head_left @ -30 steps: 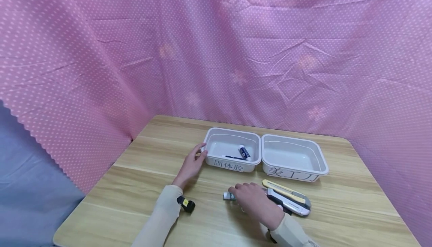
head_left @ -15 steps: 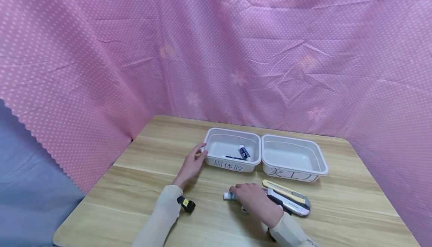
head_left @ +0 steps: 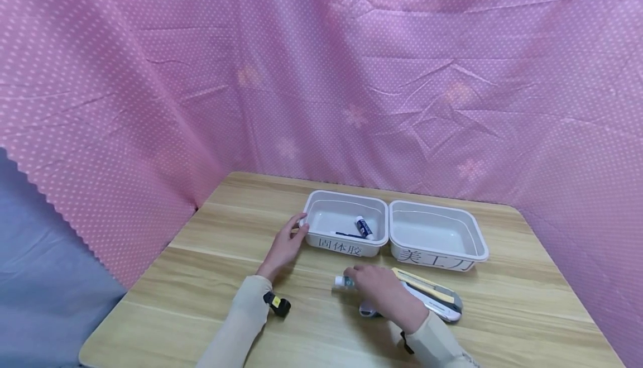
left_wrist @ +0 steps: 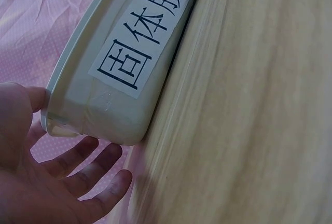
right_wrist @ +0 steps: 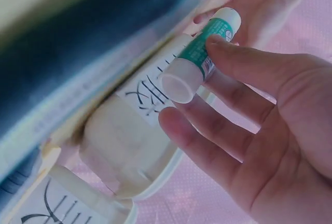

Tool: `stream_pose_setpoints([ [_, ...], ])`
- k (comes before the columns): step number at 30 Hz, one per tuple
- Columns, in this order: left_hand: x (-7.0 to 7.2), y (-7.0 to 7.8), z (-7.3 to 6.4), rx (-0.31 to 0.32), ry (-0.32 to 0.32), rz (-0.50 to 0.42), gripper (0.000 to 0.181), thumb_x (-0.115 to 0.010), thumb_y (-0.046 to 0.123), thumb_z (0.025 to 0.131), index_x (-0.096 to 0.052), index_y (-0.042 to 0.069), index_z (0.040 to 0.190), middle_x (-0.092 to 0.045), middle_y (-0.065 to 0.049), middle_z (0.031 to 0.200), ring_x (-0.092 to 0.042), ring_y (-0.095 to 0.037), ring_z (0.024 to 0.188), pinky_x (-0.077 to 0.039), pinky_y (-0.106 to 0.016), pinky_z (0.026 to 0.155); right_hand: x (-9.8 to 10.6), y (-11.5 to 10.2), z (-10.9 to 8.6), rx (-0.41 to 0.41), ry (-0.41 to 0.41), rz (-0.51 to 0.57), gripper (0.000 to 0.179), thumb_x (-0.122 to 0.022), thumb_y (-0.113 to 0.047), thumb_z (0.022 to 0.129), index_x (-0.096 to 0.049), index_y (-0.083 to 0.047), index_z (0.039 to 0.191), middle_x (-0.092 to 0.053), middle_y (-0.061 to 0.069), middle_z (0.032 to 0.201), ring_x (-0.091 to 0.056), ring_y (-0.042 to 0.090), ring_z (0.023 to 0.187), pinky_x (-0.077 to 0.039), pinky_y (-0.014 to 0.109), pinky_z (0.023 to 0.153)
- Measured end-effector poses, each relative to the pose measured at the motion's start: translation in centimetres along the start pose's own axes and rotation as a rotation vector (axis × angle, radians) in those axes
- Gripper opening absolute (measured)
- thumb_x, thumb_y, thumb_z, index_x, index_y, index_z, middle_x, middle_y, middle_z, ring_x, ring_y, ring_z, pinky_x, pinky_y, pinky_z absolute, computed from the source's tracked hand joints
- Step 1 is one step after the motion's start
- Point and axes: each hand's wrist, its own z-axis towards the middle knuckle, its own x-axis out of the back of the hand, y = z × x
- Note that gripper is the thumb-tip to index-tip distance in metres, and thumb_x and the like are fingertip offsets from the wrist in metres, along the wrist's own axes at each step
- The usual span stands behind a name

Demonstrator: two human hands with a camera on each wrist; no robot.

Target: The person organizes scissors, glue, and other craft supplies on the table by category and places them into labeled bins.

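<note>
My right hand (head_left: 382,292) pinches a glue stick (right_wrist: 199,53) between thumb and fingers. It has a green label and whitish ends; its cap end (head_left: 339,281) shows past the fingers in the head view. My left hand (head_left: 283,245) touches the left corner of a white plastic tub (head_left: 346,194), thumb at the rim and other fingers loosely spread by the side. Inside that tub lie a blue glue stick (head_left: 364,227) and a thin dark item (head_left: 350,235). Beside my right hand lie a yellow utility knife (head_left: 424,285) and a white-grey utility knife (head_left: 437,307), partly hidden by the hand.
A second white tub (head_left: 437,207) adjoins the first on its right. Both carry printed labels in front. A grey rounded end (head_left: 368,310) pokes out under my right wrist. Wooden table (head_left: 201,301) surrounds these; a pink curtain (head_left: 321,77) hangs behind.
My right hand has shifted slightly away from me and upward with the green glue stick, uncovering more of the grey rounded end below. The left hand and tubs have not moved.
</note>
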Motion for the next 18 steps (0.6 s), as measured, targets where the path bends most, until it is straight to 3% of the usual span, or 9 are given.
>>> stream_pose_setpoints([
  [11,0.0,0.0,0.0,-0.017,0.004,0.014,0.050,-0.053,0.037,0.107,-0.045,0.022,0.154,-0.055,-0.019,0.143,-0.063,-0.035,0.118,-0.052,-0.052,0.104,1.8,1.0,0.4,0.015,0.096,0.054,0.033,-0.075,0.005,0.084,-0.073,-0.014,0.110,-0.070,-0.002,0.087,-0.058,0.011,0.065,-0.048,0.023,0.049],
  [18,0.1,0.0,-0.1,-0.013,-0.002,0.014,0.052,-0.052,0.040,0.107,-0.044,0.024,0.155,-0.053,-0.019,0.146,-0.062,-0.035,0.121,-0.051,-0.052,0.105,2.7,1.2,0.7,-0.009,0.128,0.039,0.027,-0.074,-0.001,0.088,-0.074,-0.017,0.110,-0.071,-0.003,0.088,-0.065,0.015,0.070,-0.051,0.028,0.051],
])
